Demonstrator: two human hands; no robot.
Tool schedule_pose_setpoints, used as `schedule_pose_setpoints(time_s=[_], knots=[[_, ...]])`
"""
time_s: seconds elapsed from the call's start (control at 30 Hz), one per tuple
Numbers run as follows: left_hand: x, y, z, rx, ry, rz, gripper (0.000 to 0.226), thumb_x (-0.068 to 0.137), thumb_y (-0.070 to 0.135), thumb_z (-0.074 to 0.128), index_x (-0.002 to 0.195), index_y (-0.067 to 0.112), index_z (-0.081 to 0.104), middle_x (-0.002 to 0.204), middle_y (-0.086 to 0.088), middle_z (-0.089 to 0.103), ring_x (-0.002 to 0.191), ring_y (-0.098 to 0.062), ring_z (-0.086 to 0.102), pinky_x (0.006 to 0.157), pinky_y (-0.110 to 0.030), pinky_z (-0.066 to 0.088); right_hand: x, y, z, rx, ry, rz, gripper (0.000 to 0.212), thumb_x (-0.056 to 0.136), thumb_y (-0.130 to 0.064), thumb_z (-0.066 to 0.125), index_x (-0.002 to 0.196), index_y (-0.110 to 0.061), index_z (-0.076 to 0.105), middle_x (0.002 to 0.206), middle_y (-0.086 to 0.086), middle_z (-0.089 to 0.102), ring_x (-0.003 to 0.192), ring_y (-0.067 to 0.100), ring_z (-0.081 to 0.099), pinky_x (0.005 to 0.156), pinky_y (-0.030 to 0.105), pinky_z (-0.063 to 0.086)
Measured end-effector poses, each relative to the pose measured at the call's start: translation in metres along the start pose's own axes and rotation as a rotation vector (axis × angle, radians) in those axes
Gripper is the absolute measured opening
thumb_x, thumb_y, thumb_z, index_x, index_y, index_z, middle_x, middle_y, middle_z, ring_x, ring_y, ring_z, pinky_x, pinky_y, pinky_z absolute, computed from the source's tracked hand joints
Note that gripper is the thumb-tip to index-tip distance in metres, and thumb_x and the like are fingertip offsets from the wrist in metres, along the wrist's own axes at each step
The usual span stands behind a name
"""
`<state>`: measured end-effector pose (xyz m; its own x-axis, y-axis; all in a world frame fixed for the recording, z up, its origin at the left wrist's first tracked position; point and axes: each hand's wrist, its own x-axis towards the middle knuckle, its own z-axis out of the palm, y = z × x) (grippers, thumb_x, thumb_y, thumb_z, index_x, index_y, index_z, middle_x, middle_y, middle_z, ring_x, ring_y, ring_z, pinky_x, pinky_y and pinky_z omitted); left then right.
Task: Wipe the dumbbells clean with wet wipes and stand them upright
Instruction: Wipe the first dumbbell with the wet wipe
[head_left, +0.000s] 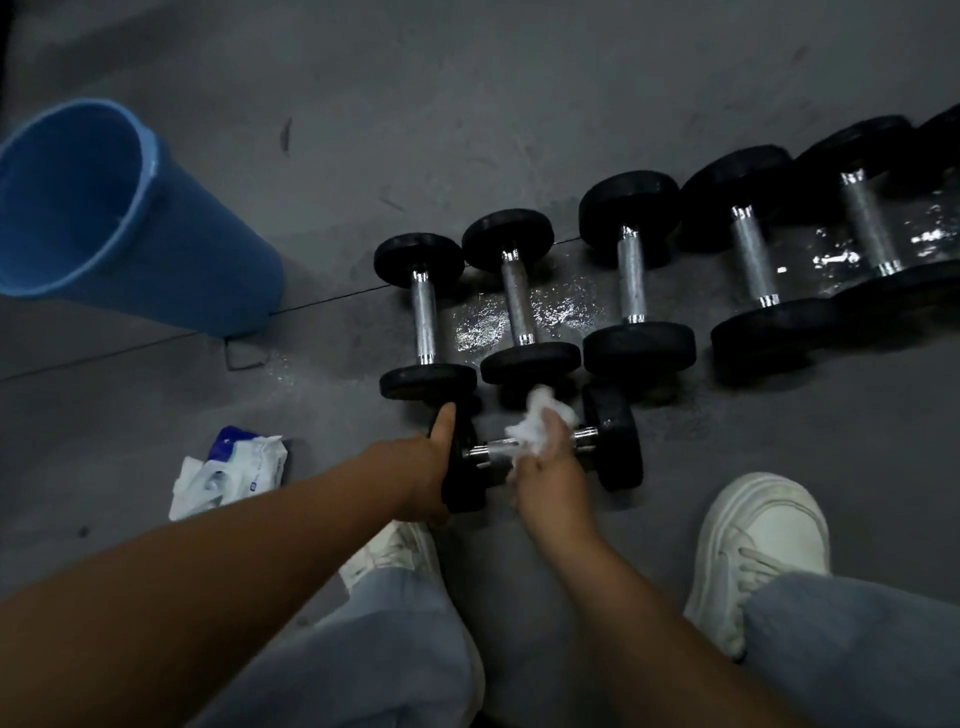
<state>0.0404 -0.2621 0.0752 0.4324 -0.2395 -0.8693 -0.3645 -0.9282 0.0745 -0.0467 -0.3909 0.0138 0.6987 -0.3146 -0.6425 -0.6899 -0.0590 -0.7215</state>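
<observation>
Dumbbell being wiped (613, 436): small, with black heads and a chrome handle. It lies on its side on the floor just in front of the person's feet, its handle running left to right.
Wet wipe (535, 423): white and crumpled, pressed on the right half of the handle.
Right hand (545, 470): fingers curled round the wipe and the handle together.
Left hand (428, 467): grips the left head, thumb raised along its far edge, steadying it.
Doing it well: probably keep the left head pinned so the weight cannot roll, twist the wipe fully round the handle, then do both heads before standing it up.
Row behind (631, 275): larger dumbbells side by side, all lying down, near heads just beyond the held one.
Floor (483, 322): grey, with wet shiny patches between the handles.
Wipes pack (234, 467): on the floor to the left.
Blue bin (104, 208): further left.
</observation>
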Motion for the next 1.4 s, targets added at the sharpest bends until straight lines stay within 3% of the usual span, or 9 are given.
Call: schedule_pose_setpoints(time_s=[0.1,0.2,0.3,0.5,0.7,0.87,1.03,1.27,1.4], knots=[[-0.003,-0.003,0.011,0.031,0.05,0.044,0.129,0.08,0.045,0.072,0.149,0.013,-0.032,0.151,-0.016,0.037,0.118,-0.03,0.058,0.097,-0.039,0.048,-0.004,-0.002,-0.006,-0.074,-0.058,0.017,0.043,0.087,-0.031,0.043,0.129,-0.028,0.045,0.088,0.017,0.065,0.065,0.029,0.063,0.059,0.034,0.052],[-0.001,-0.005,0.028,-0.009,0.101,0.046,0.132,0.076,0.049,0.072,0.148,0.016,-0.032,0.149,-0.017,0.037,0.116,-0.031,0.059,0.095,-0.039,0.049,-0.011,-0.009,-0.015,-0.033,-0.064,-0.024,0.017,0.097,-0.014,0.044,0.092,-0.02,0.058,0.068,0.008,0.058,0.049,0.013,0.051,0.045,0.024,0.042],[0.0,-0.004,0.04,-0.07,0.206,0.029,0.13,0.073,0.048,0.074,0.152,0.02,-0.025,0.155,-0.017,0.026,0.123,-0.034,0.053,0.097,-0.041,0.048,-0.012,-0.005,-0.024,-0.257,-0.057,-0.036,0.026,0.082,-0.032,0.043,0.084,-0.015,0.062,0.084,0.012,0.066,0.077,0.025,0.06,0.067,0.03,0.045],[0.003,-0.009,0.063,-0.428,0.47,0.177,0.119,0.07,0.037,0.081,0.157,0.023,0.0,0.163,0.005,-0.017,0.135,-0.028,0.043,0.096,-0.03,0.047,-0.02,-0.017,-0.032,-0.578,0.056,-0.407,0.027,0.093,-0.011,0.051,0.113,-0.013,0.068,0.124,0.005,0.05,0.113,0.017,0.053,0.091,0.02,0.04],[0.01,-0.034,0.073,-0.451,0.546,0.327,0.122,0.064,0.046,0.086,0.156,0.026,0.009,0.163,0.012,-0.003,0.146,-0.017,0.025,0.111,-0.036,0.039,-0.015,-0.026,-0.03,-0.682,-0.086,-0.525,0.024,0.09,-0.01,0.056,0.109,-0.015,0.071,0.121,0.007,0.063,0.112,0.021,0.06,0.093,0.03,0.048],[0.009,-0.04,0.084,-0.535,0.571,0.38,0.118,0.066,0.045,0.085,0.156,0.03,0.011,0.161,0.019,-0.002,0.144,-0.013,0.028,0.106,-0.026,0.037,-0.019,-0.017,-0.016,-0.849,-0.176,-0.497,0.045,0.095,-0.01,0.044,0.135,-0.026,0.054,0.131,0.001,0.06,0.119,0.019,0.057,0.099,0.027,0.044],[0.01,-0.039,0.092,-0.545,0.634,0.399,0.115,0.064,0.043,0.086,0.155,0.029,0.017,0.162,0.015,0.004,0.142,-0.017,0.034,0.108,-0.035,0.042,-0.009,-0.014,-0.017,-0.78,0.033,-0.359,0.037,0.095,-0.008,0.042,0.124,-0.02,0.063,0.121,-0.002,0.065,0.112,0.023,0.061,0.095,0.024,0.043],[0.009,-0.034,0.098,-0.51,0.695,0.405,0.114,0.064,0.046,0.082,0.155,0.025,0.016,0.16,0.007,0.01,0.141,-0.023,0.033,0.107,-0.04,0.043,-0.006,-0.017,-0.032,-0.867,0.055,-0.266,0.037,0.095,-0.01,0.041,0.124,-0.021,0.062,0.127,0.004,0.062,0.115,0.024,0.058,0.096,0.023,0.041],[0.007,-0.034,0.105,-0.533,0.682,0.397,0.114,0.067,0.043,0.083,0.156,0.028,0.012,0.163,0.011,0.0,0.142,-0.019,0.029,0.106,-0.029,0.038,-0.022,-0.019,-0.032,-0.885,-0.079,-0.361,0.046,0.089,-0.003,0.044,0.124,-0.024,0.063,0.131,0.002,0.06,0.121,0.017,0.056,0.1,0.02,0.039]])
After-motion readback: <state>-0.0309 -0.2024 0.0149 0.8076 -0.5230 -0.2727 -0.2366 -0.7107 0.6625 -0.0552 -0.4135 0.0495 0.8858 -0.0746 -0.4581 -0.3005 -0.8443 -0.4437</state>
